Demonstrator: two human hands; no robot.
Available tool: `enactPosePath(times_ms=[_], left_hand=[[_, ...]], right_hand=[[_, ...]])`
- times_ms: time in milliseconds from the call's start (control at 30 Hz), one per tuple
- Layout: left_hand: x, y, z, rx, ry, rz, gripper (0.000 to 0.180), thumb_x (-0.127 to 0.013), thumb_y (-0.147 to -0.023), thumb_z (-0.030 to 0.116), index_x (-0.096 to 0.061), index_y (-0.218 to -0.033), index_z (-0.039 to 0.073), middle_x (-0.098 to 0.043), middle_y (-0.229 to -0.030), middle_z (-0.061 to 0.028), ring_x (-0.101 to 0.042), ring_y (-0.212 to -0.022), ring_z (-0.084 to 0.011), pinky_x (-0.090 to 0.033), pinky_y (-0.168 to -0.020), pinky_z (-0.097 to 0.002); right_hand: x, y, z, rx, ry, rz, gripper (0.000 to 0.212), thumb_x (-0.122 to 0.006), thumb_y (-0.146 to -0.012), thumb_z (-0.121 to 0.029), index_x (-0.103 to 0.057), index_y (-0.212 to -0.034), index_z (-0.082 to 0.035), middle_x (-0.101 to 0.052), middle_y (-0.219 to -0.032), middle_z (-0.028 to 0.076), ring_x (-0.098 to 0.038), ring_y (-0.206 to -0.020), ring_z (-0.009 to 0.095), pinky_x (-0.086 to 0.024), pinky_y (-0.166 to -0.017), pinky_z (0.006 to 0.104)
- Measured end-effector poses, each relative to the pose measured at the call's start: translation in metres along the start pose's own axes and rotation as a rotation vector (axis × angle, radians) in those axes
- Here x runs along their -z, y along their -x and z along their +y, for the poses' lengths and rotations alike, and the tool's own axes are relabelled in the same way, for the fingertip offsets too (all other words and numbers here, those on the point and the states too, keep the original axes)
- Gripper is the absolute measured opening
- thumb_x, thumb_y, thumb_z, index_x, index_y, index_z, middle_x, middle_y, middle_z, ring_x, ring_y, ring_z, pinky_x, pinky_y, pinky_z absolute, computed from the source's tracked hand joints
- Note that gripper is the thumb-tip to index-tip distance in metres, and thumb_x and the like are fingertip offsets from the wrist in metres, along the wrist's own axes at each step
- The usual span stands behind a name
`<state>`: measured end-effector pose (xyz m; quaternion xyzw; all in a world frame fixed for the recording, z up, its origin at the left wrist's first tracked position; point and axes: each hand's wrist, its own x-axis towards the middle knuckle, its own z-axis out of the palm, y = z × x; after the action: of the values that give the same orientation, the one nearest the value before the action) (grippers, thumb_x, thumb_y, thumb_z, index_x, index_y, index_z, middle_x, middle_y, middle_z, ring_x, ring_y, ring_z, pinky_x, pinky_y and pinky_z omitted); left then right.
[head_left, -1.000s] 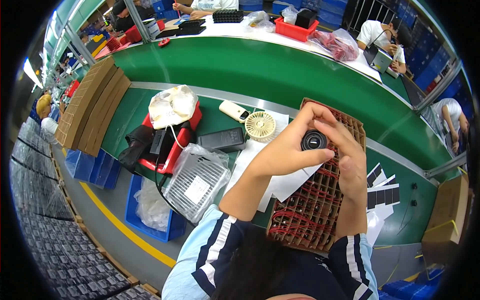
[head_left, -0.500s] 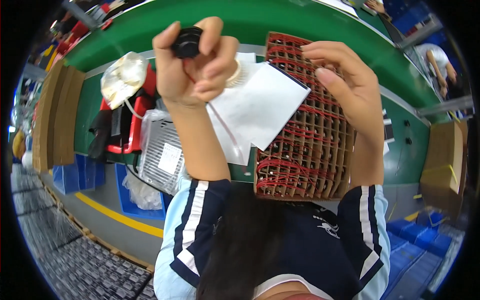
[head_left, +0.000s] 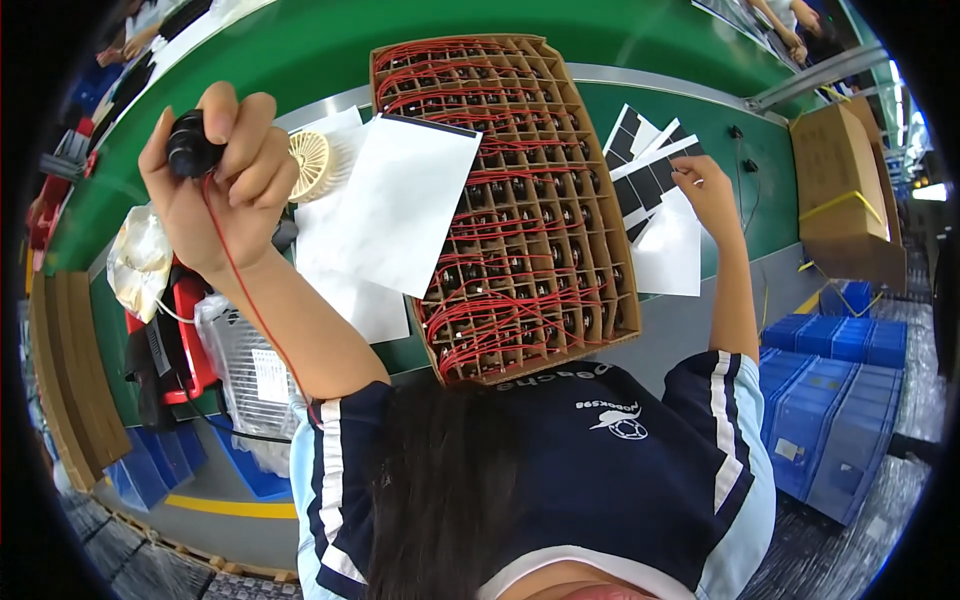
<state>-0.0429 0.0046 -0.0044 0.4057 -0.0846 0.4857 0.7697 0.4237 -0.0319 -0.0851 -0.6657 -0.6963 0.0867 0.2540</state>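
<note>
Up at the left of the view, we see the left hand [head_left: 225, 175] raised above the green worktop [head_left: 300, 60], its fingers closed around a small black round part [head_left: 192, 148]. A thin red wire [head_left: 245, 290] hangs from that part and runs down along the forearm. Just beside the hand, toward the middle, lies a small cream-coloured round fan [head_left: 310, 163], partly under sheets of white paper [head_left: 395, 205]. These sheets lap over the left edge of a cardboard grid tray [head_left: 520, 200], which stands between our two arms; its many small cells hold dark parts with red wires looped across them.

Over on the right, the right hand [head_left: 705, 195] rests on the worktop well apart from the tray, fingers bent down onto a fan of black and white cards [head_left: 645, 165] and another white sheet [head_left: 670, 250]; we cannot tell whether it grips anything.

Below the left hand, at the worktop's near-left edge, we make out a red bin [head_left: 190, 330], a clear plastic bag [head_left: 245, 360] and a crumpled pale bag [head_left: 140, 260]. Blue crates [head_left: 830, 400] stand on the floor at the right, and a brown cardboard box [head_left: 840, 180] sits beyond them.
</note>
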Motion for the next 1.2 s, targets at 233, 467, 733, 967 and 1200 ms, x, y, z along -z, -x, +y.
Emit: enactPosePath(times_ms=[233, 467, 733, 967, 1200], left_hand=[[0.003, -0.006, -0.015, -0.040, -0.034, 0.014, 0.031, -0.037, -0.087, 0.032, -0.043, -0.084, 0.001, -0.034, -0.062, -0.0025, -0.027, -0.043, -0.0062, -0.022, -0.039, -0.0193], [0.013, -0.013, -0.020, -0.062, -0.058, 0.028, 0.032, -0.037, -0.086, 0.031, -0.045, -0.087, 0.000, -0.034, -0.061, -0.0031, -0.028, -0.042, -0.0064, -0.023, -0.037, -0.0191], [-0.006, -0.005, -0.002, -0.104, -0.076, 0.205, 0.034, -0.036, -0.085, 0.033, -0.048, -0.082, 0.001, -0.035, -0.057, -0.0022, -0.029, -0.040, -0.0062, -0.023, -0.034, -0.0198], [-0.001, -0.005, -0.020, -0.080, -0.072, 0.193, 0.039, -0.034, -0.086, 0.035, -0.051, -0.085, 0.000, -0.033, -0.053, -0.0007, -0.028, -0.040, -0.0068, -0.024, -0.037, -0.0209], [0.000, -0.003, -0.018, -0.107, -0.087, 0.146, 0.039, -0.030, -0.086, 0.032, -0.048, -0.085, -0.003, -0.034, -0.057, -0.0028, -0.029, -0.040, -0.0072, -0.024, -0.036, -0.0212]], right_hand=[[-0.030, -0.013, 0.033, -0.095, -0.004, 0.051, 0.021, -0.062, -0.071, -0.010, -0.062, -0.090, -0.001, -0.057, -0.088, 0.014, -0.057, -0.073, 0.022, -0.046, -0.067, 0.0296], [-0.071, -0.061, 0.062, -0.078, 0.055, 0.150, 0.021, -0.059, -0.072, -0.010, -0.062, -0.089, 0.001, -0.055, -0.093, 0.020, -0.057, -0.078, 0.033, -0.045, -0.073, 0.0359], [-0.103, -0.091, 0.071, 0.027, 0.141, 0.281, 0.012, -0.056, -0.074, -0.008, -0.055, -0.082, 0.001, -0.051, -0.083, 0.023, -0.049, -0.081, 0.041, -0.041, -0.070, 0.0450], [-0.095, -0.084, 0.131, -0.006, 0.216, 0.211, 0.014, -0.060, -0.071, -0.013, -0.056, -0.078, -0.001, -0.055, -0.077, 0.017, -0.053, -0.072, 0.032, -0.043, -0.064, 0.0395], [-0.094, -0.101, 0.140, -0.120, 0.072, 0.105, 0.014, -0.064, -0.067, -0.009, -0.053, -0.072, -0.002, -0.056, -0.062, 0.010, -0.056, -0.060, 0.022, -0.045, -0.057, 0.0315]])
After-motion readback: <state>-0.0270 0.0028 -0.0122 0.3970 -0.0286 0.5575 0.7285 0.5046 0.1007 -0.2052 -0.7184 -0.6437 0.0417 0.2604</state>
